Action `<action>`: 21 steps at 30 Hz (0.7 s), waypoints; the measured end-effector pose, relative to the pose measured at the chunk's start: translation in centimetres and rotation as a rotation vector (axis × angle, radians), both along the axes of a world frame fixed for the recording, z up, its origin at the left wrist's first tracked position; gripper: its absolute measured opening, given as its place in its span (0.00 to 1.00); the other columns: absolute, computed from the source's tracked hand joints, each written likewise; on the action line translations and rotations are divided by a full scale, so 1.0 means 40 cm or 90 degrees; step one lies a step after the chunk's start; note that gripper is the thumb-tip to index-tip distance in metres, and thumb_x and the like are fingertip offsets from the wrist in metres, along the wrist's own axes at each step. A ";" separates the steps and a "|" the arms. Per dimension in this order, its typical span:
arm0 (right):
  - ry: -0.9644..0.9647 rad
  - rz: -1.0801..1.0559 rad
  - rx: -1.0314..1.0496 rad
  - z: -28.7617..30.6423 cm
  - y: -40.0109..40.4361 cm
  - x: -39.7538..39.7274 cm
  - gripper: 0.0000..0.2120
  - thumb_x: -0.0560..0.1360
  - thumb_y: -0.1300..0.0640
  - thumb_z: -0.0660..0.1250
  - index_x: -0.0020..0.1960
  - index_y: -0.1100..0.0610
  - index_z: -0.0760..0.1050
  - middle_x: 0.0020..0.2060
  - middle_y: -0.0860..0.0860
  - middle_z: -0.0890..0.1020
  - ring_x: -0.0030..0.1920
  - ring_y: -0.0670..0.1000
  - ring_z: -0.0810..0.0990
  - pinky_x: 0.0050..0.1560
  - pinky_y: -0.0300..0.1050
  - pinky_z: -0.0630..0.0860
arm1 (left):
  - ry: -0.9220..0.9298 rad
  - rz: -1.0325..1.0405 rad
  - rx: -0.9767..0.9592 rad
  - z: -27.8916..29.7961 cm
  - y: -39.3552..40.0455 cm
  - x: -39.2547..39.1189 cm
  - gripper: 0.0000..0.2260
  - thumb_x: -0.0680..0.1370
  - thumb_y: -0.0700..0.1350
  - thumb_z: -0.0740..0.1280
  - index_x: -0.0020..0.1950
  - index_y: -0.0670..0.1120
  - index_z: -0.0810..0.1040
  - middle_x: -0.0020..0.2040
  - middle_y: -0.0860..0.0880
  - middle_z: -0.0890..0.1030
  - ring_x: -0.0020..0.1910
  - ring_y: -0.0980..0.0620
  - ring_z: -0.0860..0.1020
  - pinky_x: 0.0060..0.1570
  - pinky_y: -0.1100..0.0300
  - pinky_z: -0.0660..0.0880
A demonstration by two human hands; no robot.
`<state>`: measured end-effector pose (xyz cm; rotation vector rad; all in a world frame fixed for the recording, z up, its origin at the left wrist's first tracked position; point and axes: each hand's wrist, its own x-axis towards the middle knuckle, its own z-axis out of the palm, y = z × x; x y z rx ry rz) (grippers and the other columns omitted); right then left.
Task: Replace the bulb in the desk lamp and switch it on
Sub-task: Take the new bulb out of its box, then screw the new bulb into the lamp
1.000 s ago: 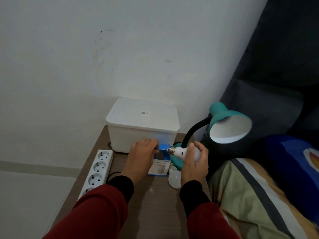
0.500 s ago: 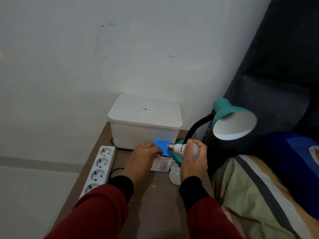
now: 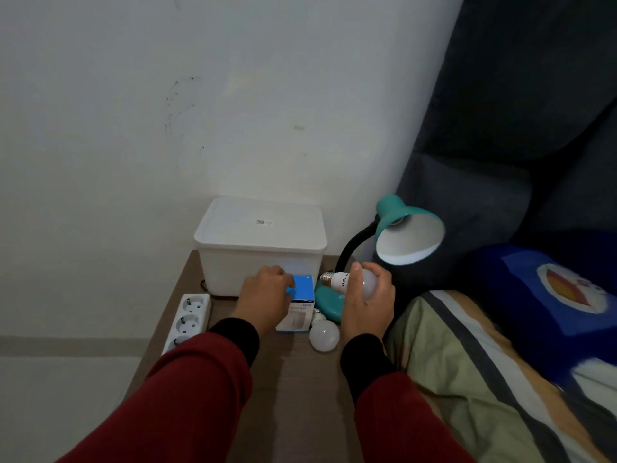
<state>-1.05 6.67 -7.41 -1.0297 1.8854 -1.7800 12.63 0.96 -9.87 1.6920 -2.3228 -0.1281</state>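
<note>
Hands at the desk (image 3: pixel 300 396): a bulb (image 3: pixel 354 282) is gripped by the right hand (image 3: pixel 367 302); a blue box (image 3: pixel 298 300) is held by the left hand (image 3: pixel 263 295).

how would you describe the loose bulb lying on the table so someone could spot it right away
Start at the teal desk lamp on the wooden table by the bed. Just in front of its round base, right of the blue bulb box, lies the loose white bulb. Unlike the other bulb, gripped in the right hand, nobody is touching it.

dim, soft, wide-angle edge distortion
</note>
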 end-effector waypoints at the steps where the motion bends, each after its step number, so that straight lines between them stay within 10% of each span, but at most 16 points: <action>1: -0.008 -0.007 -0.009 0.015 0.011 -0.008 0.16 0.74 0.48 0.66 0.56 0.57 0.75 0.51 0.51 0.73 0.45 0.45 0.72 0.40 0.21 0.69 | 0.000 0.003 0.007 0.024 0.000 -0.007 0.13 0.78 0.47 0.63 0.63 0.50 0.75 0.65 0.49 0.73 0.64 0.48 0.71 0.60 0.52 0.70; 11: -0.050 -0.078 -0.094 0.120 0.038 -0.132 0.30 0.66 0.56 0.61 0.69 0.56 0.65 0.64 0.58 0.66 0.58 0.56 0.71 0.56 0.47 0.74 | 0.176 -0.130 -0.095 0.259 -0.019 -0.202 0.16 0.78 0.46 0.64 0.66 0.48 0.72 0.60 0.43 0.75 0.60 0.44 0.74 0.57 0.52 0.73; 21: -0.040 -0.028 -0.009 0.096 -0.065 -0.188 0.30 0.71 0.54 0.72 0.70 0.54 0.64 0.66 0.56 0.70 0.64 0.55 0.72 0.59 0.42 0.70 | 0.243 -0.214 -0.088 0.268 -0.057 -0.311 0.19 0.78 0.37 0.63 0.68 0.48 0.72 0.67 0.45 0.75 0.65 0.49 0.73 0.59 0.76 0.59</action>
